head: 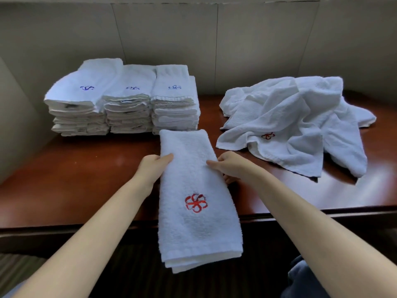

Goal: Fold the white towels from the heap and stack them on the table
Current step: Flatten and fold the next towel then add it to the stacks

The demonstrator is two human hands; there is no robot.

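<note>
White and soft, the folded towel (197, 190) lies long and thin over the near edge of the table (75, 179). Its near end hangs off the edge, and its far end almost touches the stacks. It has a red flower mark (196, 202) on top.

Both hands hold it by its long sides, about halfway along. The left hand (153, 168) pinches the left side, thumb on top. The right hand (227, 166) grips the right side, with its fingers curled under.

I think the next fold is end to end, to make it short like the others. To do it well, both hands should lift together, keep the sides lined up, and then press the fold flat so the layers do not slip.

Farther back, by the far left corner, sit three stacks of folded towels (126, 100) with blue marks. On the far right side lies the heap (296, 121) of loose towels, so there is more to fold.
</note>
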